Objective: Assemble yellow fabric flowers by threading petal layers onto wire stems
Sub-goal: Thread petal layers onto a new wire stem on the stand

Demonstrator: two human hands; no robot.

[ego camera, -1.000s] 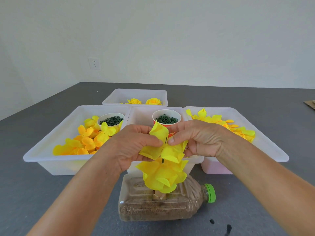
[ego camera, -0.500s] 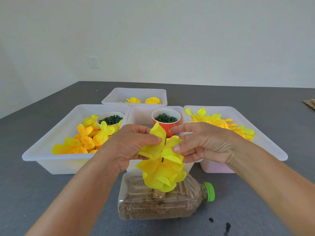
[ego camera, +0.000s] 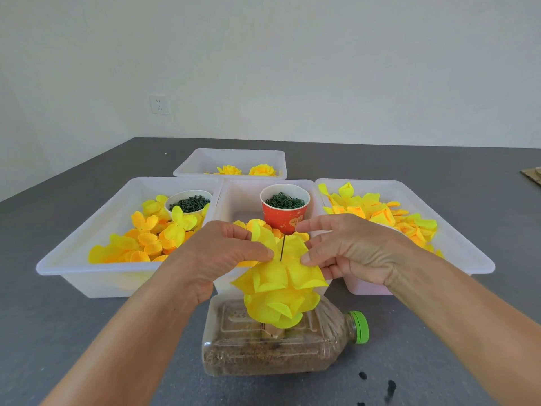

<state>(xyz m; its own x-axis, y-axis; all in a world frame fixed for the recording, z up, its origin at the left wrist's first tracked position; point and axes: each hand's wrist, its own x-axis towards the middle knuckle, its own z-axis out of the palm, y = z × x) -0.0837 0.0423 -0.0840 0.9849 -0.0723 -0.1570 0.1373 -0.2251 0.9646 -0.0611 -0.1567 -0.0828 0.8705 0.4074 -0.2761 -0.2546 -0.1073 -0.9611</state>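
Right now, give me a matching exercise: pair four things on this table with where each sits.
Things:
1. red paper cup
2. white paper cup
3. green bottle cap
4. finished yellow flowers

Places:
A. far tray
B. middle tray
C. right end of the lying bottle
D. left tray among petals

Pairs: 1-B, 2-D, 3-C, 4-A

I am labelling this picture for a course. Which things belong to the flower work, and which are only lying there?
Belong: petal layer, pinched by left hand and right hand; wire stem; sand bottle; petal trays; red cup.

Lying about: cardboard scrap; wall socket.
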